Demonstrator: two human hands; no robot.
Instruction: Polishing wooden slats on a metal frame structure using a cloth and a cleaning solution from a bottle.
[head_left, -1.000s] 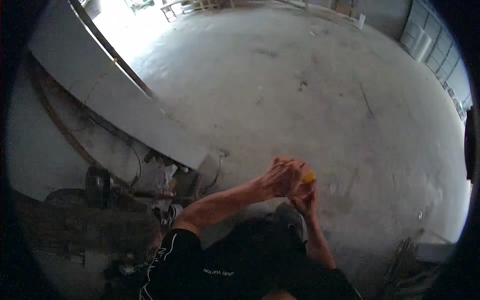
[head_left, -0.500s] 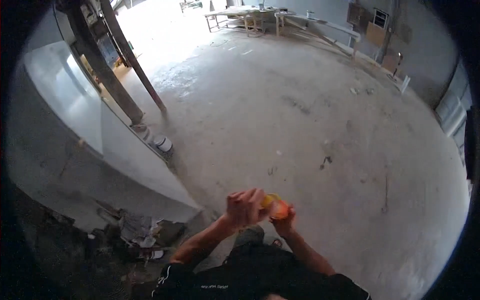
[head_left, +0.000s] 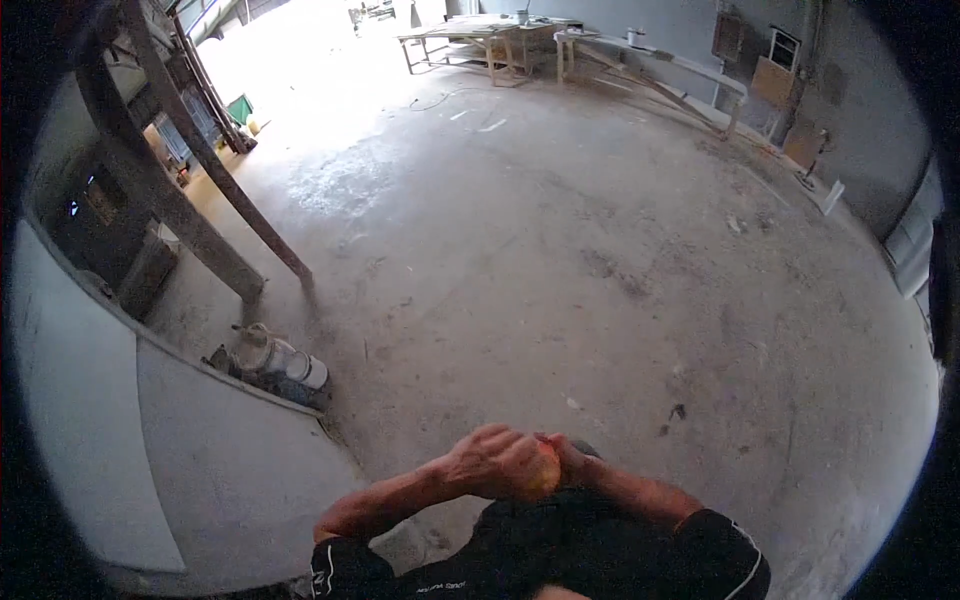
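Note:
Close in front of my chest, both hands meet on a small orange-and-yellow rounded object (head_left: 548,468) whose exact kind I cannot make out. My left hand (head_left: 497,461) is closed over its left side, knuckles up, hiding much of it. From the other side, my right hand (head_left: 570,459) grips the object, its fingers partly hidden. Only an orange-red upper edge and a yellowish lower part show between the hands.
A large pale panel (head_left: 230,440) stands close on my left, with white buckets (head_left: 312,372) past its edge. Beyond lean dark posts (head_left: 215,178). Work tables (head_left: 455,40) stand far ahead; a long bench (head_left: 660,60) runs along the right wall. Small debris (head_left: 676,412) dots the concrete floor.
The view has shifted forward past the panel, bringing the buckets nearer. My hands have drawn lower and closer together, covering more of the orange-and-yellow object.

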